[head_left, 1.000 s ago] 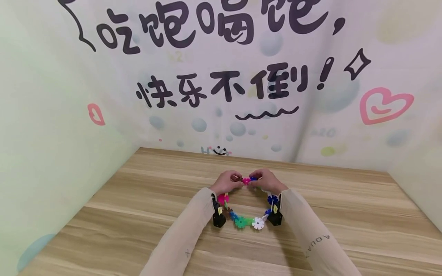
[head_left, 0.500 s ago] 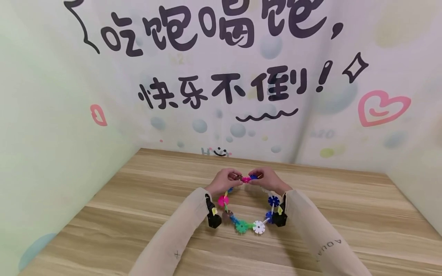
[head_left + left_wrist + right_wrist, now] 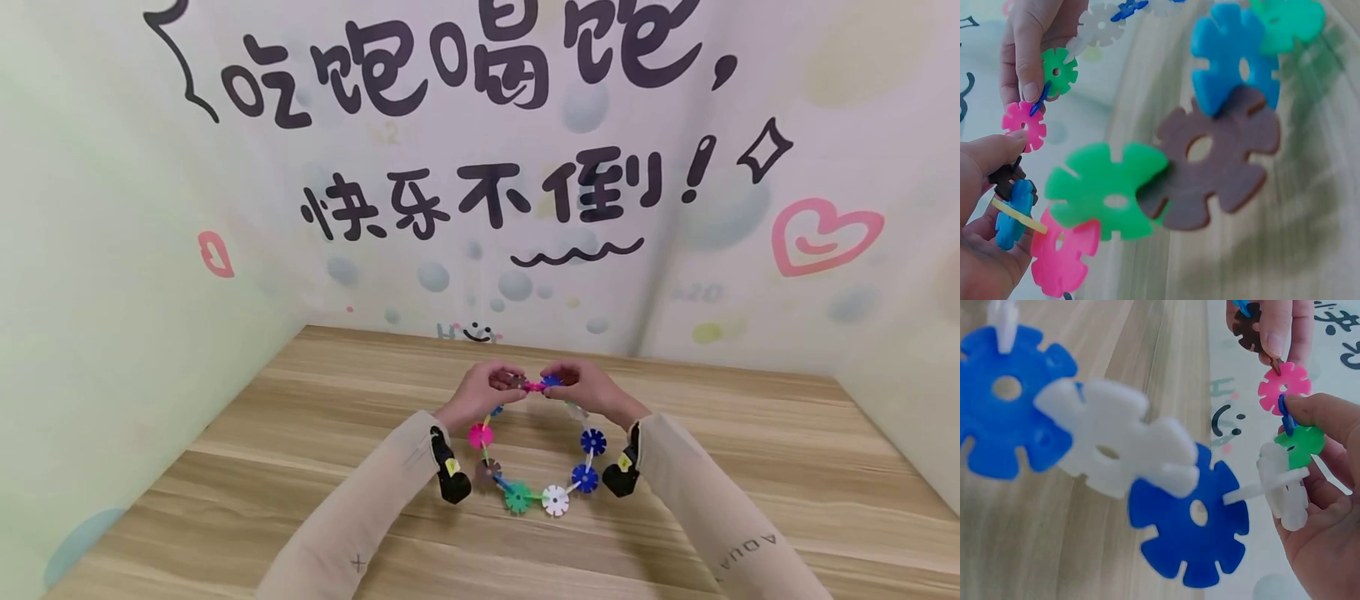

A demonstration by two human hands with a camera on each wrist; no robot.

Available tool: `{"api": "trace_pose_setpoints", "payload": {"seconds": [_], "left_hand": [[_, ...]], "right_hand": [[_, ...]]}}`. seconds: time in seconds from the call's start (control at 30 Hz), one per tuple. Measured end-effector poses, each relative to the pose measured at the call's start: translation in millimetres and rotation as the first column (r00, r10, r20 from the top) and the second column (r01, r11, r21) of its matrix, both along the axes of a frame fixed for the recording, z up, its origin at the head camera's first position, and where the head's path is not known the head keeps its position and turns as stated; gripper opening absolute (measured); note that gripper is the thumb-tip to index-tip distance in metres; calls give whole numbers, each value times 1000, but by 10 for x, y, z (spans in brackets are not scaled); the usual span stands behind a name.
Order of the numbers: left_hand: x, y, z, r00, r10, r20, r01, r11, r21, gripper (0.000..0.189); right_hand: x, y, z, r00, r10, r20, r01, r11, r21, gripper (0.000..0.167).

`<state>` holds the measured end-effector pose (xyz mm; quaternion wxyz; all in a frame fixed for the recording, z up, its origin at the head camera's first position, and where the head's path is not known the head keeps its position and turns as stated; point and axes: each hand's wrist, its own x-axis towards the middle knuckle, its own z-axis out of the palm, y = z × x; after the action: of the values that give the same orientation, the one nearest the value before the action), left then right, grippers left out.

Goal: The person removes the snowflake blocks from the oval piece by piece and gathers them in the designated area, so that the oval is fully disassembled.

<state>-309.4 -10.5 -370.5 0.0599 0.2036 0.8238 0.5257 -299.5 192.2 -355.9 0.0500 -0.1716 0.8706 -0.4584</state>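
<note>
A closed ring of notched plastic snowflake discs lies between my hands in the head view. At its far side, my left hand [image 3: 480,393] pinches the ring at a brown disc [image 3: 517,382]. My right hand [image 3: 596,392] pinches it at a blue disc [image 3: 552,382]. A pink disc [image 3: 1284,386] links the two held spots. Down the left side run another pink disc [image 3: 481,436] and a brown one [image 3: 1210,159]. Green [image 3: 517,497] and white [image 3: 556,500] discs form the near side, with dark blue discs [image 3: 593,442] on the right. Whether the near side touches the table cannot be told.
A wood-grain table [image 3: 337,467] spreads beneath the ring. Behind it hangs a white printed cloth [image 3: 420,275] with black lettering, and pale walls stand at both sides. Black wrist cameras [image 3: 453,479] hang below both beige sleeves [image 3: 360,508].
Both forearms have spread outward, and the wrists have moved apart. More of the ring's left and right sides shows now. The hands keep their hold and have shifted slightly upward in the picture.
</note>
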Motion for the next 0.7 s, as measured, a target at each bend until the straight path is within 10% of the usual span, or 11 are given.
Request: {"api": "trace_pose_setpoints", "payload": {"seconds": [0.7], "left_hand": [[204,-76,222,986,10,-168,8,994,105,28]], "right_hand": [[221,-87,289,985,12,-174,-18,999,-30,24]]}}
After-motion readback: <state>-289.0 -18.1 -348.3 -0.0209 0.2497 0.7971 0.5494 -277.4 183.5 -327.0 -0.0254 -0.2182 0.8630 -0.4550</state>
